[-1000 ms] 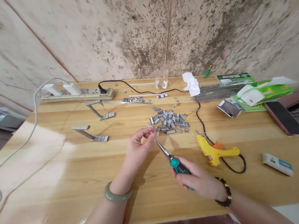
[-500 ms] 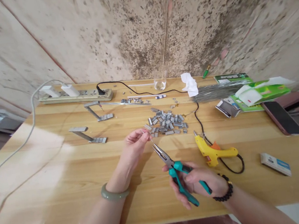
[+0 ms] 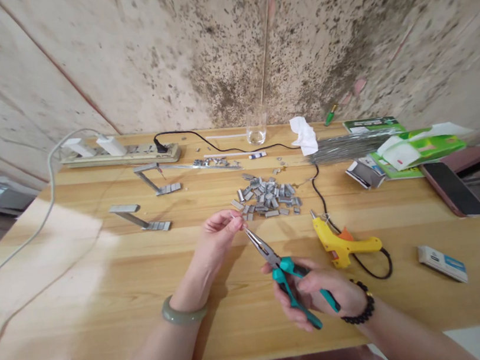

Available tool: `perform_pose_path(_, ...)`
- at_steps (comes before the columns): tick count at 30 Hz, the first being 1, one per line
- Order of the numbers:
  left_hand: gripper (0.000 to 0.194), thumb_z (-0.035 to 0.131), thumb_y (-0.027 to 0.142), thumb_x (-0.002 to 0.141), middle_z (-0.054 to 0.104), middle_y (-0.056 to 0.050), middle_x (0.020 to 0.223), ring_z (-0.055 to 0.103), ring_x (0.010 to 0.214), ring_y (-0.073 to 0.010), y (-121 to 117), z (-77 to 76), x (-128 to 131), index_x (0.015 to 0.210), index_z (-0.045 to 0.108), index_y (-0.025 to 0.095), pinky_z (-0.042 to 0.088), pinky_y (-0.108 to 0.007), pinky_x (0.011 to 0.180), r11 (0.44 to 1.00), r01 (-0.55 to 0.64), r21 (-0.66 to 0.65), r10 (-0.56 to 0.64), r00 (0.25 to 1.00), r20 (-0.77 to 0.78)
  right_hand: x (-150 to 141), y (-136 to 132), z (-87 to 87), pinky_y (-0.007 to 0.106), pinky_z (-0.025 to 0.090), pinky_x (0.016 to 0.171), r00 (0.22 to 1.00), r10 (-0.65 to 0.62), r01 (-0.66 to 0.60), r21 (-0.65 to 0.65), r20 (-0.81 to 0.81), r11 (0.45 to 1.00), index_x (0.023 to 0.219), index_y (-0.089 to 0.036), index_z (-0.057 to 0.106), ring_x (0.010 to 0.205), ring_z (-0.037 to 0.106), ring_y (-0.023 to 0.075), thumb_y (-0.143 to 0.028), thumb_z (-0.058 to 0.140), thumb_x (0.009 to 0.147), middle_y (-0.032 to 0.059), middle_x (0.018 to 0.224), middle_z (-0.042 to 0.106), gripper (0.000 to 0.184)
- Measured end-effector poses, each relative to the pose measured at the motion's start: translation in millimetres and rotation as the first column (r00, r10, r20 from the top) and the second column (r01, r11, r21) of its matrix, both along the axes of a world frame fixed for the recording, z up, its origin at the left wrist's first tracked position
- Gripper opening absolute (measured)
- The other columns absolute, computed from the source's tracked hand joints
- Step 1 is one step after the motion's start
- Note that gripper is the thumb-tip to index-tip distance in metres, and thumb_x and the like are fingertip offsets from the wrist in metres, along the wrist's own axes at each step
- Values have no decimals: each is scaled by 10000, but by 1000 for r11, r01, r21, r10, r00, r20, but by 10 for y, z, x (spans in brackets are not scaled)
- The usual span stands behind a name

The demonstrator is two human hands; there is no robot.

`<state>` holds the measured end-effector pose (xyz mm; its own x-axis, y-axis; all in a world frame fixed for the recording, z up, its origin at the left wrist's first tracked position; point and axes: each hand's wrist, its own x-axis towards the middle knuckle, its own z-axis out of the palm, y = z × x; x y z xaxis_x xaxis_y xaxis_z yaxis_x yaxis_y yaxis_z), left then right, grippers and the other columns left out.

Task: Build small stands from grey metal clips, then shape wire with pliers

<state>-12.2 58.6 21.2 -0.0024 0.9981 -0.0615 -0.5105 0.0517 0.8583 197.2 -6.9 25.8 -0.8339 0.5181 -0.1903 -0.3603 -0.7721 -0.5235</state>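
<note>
My left hand [image 3: 222, 230] pinches a short thin piece of wire [image 3: 235, 217] between thumb and forefinger, above the near side of a pile of staples [image 3: 269, 195]. In my right hand [image 3: 316, 291] are needle-nose pliers [image 3: 268, 253] with teal and black handles. Their tips point up and left and meet the wire's end at my left fingertips; whether the jaws grip it is too small to tell. Two bent shapes built of joined staples, a nearer one [image 3: 136, 219] and a farther one [image 3: 155, 180], stand to the left.
A yellow glue gun [image 3: 342, 243] lies right of the pliers, its black cord looping behind. Farther right are a small box [image 3: 442, 263] and a phone [image 3: 454, 188]. At the back stand a power strip [image 3: 129, 155], a glass [image 3: 256, 135], crumpled tissue [image 3: 304, 135] and a wire bundle [image 3: 351, 146].
The pliers' tips have moved slightly up to my left fingertips, and the handles have closed a little. My left hand has shifted very slightly; the other things stay put.
</note>
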Motion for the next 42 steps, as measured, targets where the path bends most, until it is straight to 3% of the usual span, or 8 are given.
perform_pose_path(14, 174, 842, 268, 584, 653, 3, 593, 564, 594, -94, -2, -6, -9, 698, 734, 196, 448, -225, 637, 1000, 17, -8, -17, 1000, 18, 8, 6, 42, 213, 402, 453, 1000, -3, 3, 3, -10, 1000, 1191, -181, 531, 575, 526, 100, -202, 610, 781, 30, 837, 571, 418)
perform_pose_path(25, 193, 841, 282, 596, 682, -9, 617, 612, 632, -111, -17, 27, -7, 741, 743, 201, 489, -227, 663, 998, 67, 0, -67, 996, 56, 44, 33, -7, 211, 388, 434, 988, 50, -61, -74, -144, 995, 1198, -194, 541, 551, 506, 96, -215, 562, 804, 25, 835, 569, 395)
perform_pose_path(42, 164, 841, 256, 598, 683, 7, 622, 618, 630, -102, -28, 6, 18, 693, 718, 205, 472, -214, 685, 999, -8, 43, 6, 999, 44, 39, 72, -43, 204, 370, 402, 964, 102, -142, -150, -244, 979, 1215, -178, 533, 532, 479, 98, -248, 514, 807, 21, 799, 553, 415)
